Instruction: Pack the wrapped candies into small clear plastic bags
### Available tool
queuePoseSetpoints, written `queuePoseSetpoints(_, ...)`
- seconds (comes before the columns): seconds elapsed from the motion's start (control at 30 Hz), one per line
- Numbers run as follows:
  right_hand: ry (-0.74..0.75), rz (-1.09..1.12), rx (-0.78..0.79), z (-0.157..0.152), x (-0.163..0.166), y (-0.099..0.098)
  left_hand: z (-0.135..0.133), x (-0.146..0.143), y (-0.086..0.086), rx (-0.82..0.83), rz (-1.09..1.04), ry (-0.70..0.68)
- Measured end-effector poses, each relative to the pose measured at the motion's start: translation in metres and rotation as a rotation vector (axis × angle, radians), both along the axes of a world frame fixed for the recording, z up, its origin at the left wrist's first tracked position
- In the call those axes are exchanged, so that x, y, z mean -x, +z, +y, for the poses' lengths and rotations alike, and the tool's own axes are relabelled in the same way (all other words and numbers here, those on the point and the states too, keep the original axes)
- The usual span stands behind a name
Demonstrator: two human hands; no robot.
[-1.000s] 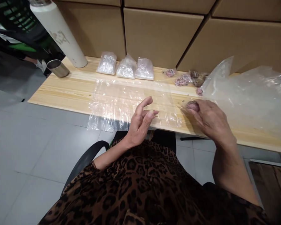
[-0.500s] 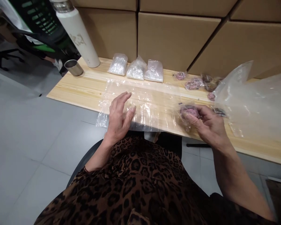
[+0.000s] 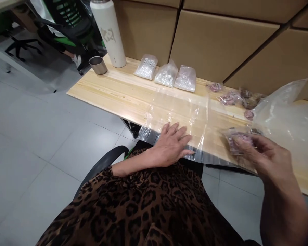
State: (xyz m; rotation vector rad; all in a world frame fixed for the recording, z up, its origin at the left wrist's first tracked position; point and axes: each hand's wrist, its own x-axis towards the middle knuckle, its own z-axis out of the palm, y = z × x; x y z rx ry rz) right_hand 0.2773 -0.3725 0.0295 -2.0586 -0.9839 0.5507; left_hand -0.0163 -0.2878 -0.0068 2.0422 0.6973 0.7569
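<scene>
My left hand [image 3: 170, 145] rests with its fingers spread over a clear plastic bag [image 3: 179, 109] that lies flat at the table's front edge and partly hangs over it. In my right hand [image 3: 269, 153], thumb and fingers are closed on a small clear packet with pink-purple contents [image 3: 239, 140], held at the right end of that bag. What exactly the packet contains is too blurred to tell. Behind it lie more small packets, some pink [image 3: 230, 98] and some brown [image 3: 249, 98].
Three clear plastic packs [image 3: 165, 74] line the back of the table [image 3: 105, 92]. A white bottle [image 3: 110, 37] and a metal cup [image 3: 98, 65] stand at the left. Cardboard boxes [image 3: 220, 44] form a wall behind. A large translucent bag [image 3: 284, 119] covers the right side. Someone sits farther back left.
My left hand has come down and right onto the flat bag, its fingers now spread. The right hand keeps the pink packet. The view has shifted, moving the table's things rightward in the picture.
</scene>
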Motion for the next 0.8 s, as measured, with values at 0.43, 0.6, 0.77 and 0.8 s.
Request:
queuePoseSetpoints(0.43,-0.092,0.248,-0.511,0.035,0.054,0.003,0.05,0.105,0.006,-0.277,0.531,0.832)
queuePoseSetpoints(0.6,0.165,0.434,-0.411,0.075,0.069,0.019,0.045,0.096,0.016,-0.192,0.579,0.785)
queuePoseSetpoints(0.77,0.304,0.507,-0.213,0.117,0.103,0.039,0.044,0.087,0.028,-0.085,0.563,0.781)
queuePoseSetpoints(0.8,0.311,0.529,-0.169,0.125,0.111,0.039,0.044,0.086,0.028,-0.076,0.533,0.78)
